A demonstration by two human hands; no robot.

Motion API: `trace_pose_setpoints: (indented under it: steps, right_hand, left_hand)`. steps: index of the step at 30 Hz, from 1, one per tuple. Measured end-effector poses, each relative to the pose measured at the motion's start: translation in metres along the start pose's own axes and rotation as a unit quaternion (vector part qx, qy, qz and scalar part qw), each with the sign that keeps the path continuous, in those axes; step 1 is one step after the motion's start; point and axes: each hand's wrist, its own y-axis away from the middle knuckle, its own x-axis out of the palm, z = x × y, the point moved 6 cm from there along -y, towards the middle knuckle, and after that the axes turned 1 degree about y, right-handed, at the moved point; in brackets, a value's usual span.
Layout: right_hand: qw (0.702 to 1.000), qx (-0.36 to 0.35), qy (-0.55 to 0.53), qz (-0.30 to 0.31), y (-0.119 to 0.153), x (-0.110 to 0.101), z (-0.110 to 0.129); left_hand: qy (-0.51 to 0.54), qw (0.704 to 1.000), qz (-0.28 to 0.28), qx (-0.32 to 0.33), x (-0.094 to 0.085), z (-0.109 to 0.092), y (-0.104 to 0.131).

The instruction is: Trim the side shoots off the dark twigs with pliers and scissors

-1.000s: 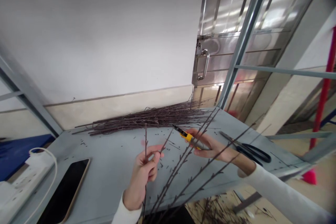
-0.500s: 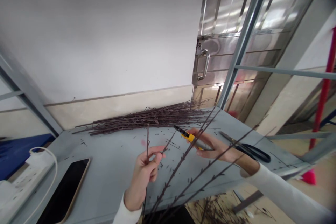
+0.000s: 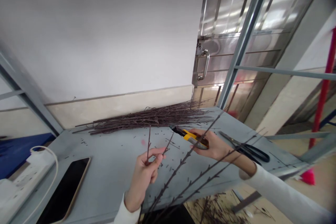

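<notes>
My left hand (image 3: 145, 173) pinches dark twigs (image 3: 149, 143) between thumb and fingers; two thin ends stick up above it. Yellow-and-grey pliers (image 3: 193, 139) with dark jaws are gripped in my right hand (image 3: 216, 145). The jaws sit at the upper tip of one twig held on the left; whether they touch it I cannot tell. Long knobbly branches (image 3: 183, 159) rise slantwise from the lower edge, passing in front of my right hand and forearm. Behind both hands, a bundle of dark branches (image 3: 147, 119) lies along the wall side of the grey table (image 3: 105, 168).
Black-handled scissors (image 3: 252, 150) lie on the right of the table. A phone (image 3: 67, 189) and a white power strip (image 3: 26, 182) with a cable are on the left. Twig scraps dot the tabletop, and cut twigs (image 3: 217, 210) litter the floor. Metal posts (image 3: 244, 42) frame the table.
The pliers have shifted slightly left, their jaws now at the twig tip, and my right hand has moved left with them. The long branches have swayed a little. My left hand stays almost in place.
</notes>
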Motion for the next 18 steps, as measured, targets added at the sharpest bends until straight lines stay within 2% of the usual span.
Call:
trace_pose_setpoints:
  steps: [4, 8, 14, 18]
  right_hand:
    - [0.978, -0.073, 0.177, -0.079, 0.002, -0.001, 0.000]
    - [0.947, -0.066, 0.270, -0.158, 0.005, 0.003, -0.015]
    - [0.919, -0.071, 0.315, -0.229, 0.005, 0.017, -0.024]
    - [0.937, -0.055, 0.251, -0.236, 0.004, 0.028, -0.022]
  left_hand:
    - [0.008, 1.000, -0.014, 0.000, 0.001, 0.010, -0.005]
    - [0.021, 0.999, -0.030, -0.019, 0.006, 0.020, -0.008]
    - [0.032, 0.999, -0.023, -0.030, 0.014, 0.020, -0.007]
    - [0.009, 1.000, -0.030, 0.002, 0.011, 0.016, -0.008]
